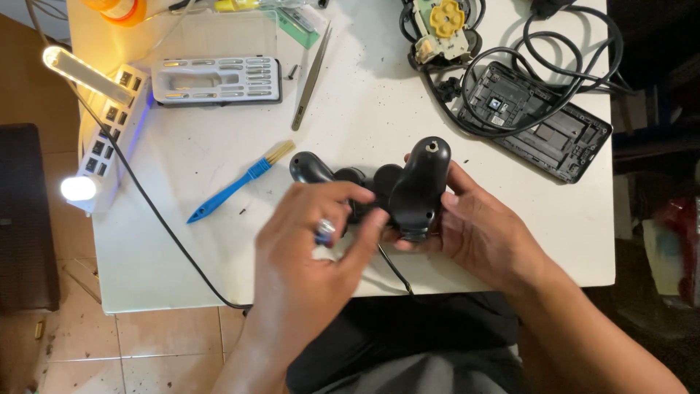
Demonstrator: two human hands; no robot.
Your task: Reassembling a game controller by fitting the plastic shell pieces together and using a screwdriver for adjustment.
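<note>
Two hands hold one black game controller (pixel 397 191) above the near edge of the white table (pixel 219 241). The right hand (pixel 487 232) closes its fingers around the right grip, which points upward; the palm side is hidden. The left hand (pixel 310 244) covers the controller's centre, fingers curled against the shell; motion blur makes it impossible to tell whether they pinch a small part. A ring shows on one finger. Only the left grip (pixel 310 168) and the raised right grip are clearly visible. A thin black cable (pixel 394 270) drops from under the hands.

Further out lie a blue brush (pixel 237 182), tweezers (pixel 312 76), a bit set tray (pixel 217 80), a white power strip (pixel 109 131) beside a glaring lamp, and an opened black casing (pixel 554 131) under looped cords. A circuit assembly with a yellow part (pixel 443 25) is cut off at the top edge.
</note>
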